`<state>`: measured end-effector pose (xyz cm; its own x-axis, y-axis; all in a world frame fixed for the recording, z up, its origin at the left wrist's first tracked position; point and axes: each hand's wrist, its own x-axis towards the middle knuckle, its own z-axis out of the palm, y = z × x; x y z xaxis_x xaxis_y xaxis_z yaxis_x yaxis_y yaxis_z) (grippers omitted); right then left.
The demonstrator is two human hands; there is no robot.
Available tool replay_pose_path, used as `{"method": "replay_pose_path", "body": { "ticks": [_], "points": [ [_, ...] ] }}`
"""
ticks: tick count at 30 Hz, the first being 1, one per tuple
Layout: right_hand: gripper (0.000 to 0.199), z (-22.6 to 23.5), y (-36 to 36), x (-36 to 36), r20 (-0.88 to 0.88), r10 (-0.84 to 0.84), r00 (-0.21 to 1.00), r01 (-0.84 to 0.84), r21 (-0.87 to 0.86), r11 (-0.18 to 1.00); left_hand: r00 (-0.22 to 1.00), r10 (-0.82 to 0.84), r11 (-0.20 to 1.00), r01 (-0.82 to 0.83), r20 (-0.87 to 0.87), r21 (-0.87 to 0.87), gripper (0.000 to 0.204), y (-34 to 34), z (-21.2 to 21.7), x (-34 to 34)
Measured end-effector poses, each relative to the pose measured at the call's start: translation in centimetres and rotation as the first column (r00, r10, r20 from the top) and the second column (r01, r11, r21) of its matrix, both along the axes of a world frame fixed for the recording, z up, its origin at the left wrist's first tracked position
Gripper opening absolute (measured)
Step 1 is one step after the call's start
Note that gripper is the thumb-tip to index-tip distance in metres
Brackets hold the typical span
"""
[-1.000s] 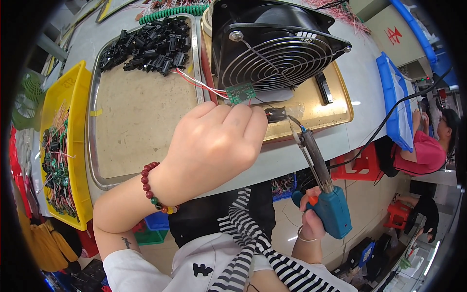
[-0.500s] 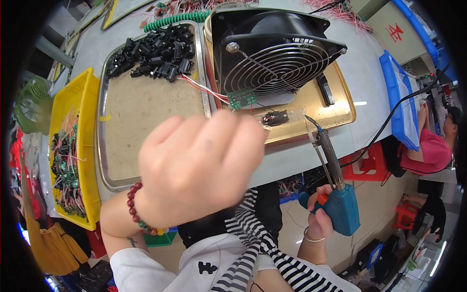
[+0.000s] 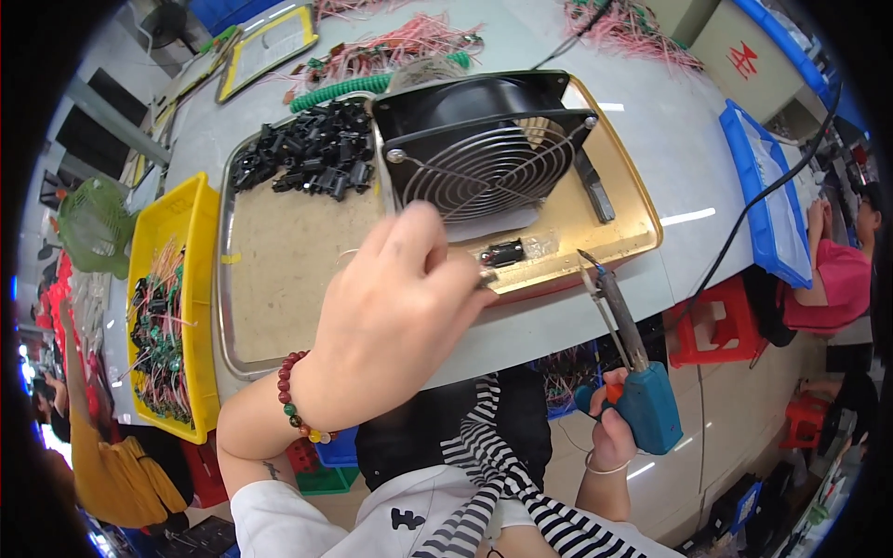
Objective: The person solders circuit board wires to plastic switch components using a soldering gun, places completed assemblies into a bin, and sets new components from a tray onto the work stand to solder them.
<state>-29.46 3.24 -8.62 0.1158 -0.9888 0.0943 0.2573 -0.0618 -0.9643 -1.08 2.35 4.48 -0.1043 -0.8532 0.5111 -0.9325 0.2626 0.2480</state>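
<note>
My left hand, with a bead bracelet on the wrist, hovers over the front of the gold tray. Its fingertips pinch at the end of a small black component that lies on the tray; the hand hides the exact grip. My right hand is low, past the table edge, and grips a blue soldering gun. The gun's tip points up, just right of the component without touching it. A black fan with a wire grille stands on the tray behind the component.
A metal tray on the left holds a heap of black plastic parts. A yellow bin of wired parts sits further left. A blue tray and a person in a red top are at the right.
My left hand rose toward the camera, then came back down onto the small component by the fan. The soldering gun's tip stayed close to the component's right side.
</note>
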Motion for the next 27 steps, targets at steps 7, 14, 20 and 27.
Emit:
{"method": "replay_pose_path", "body": {
  "ticks": [7, 14, 20, 27],
  "points": [
    [0.057, -1.1, -0.8, -2.0, 0.080, -0.026, 0.997, 0.037, -0.141, 0.989, 0.936, -0.010, 0.990, 0.060, -0.353, 0.131, 0.019, 4.1, 4.8, 1.2],
    [0.055, -1.7, -1.4, -2.3, 0.027, -0.018, 0.999, 0.022, -0.169, 0.985, 0.643, 0.390, 0.920, -0.250, -0.659, 0.301, 0.010, 9.1, 7.1, 11.6],
    [0.054, -1.4, -1.4, -1.2, -0.028, 0.029, 0.999, -0.033, -0.160, 0.987, 0.610, 0.459, 0.871, -0.450, -0.646, 0.195, 0.013, 8.8, 6.7, 24.6],
    [0.053, -1.3, -0.8, -1.0, -0.094, 0.028, 0.995, -0.044, -0.162, 0.986, 0.542, 0.740, 0.671, -0.554, -0.398, 0.494, 0.021, 10.4, -2.0, 31.5]
  ]
}}
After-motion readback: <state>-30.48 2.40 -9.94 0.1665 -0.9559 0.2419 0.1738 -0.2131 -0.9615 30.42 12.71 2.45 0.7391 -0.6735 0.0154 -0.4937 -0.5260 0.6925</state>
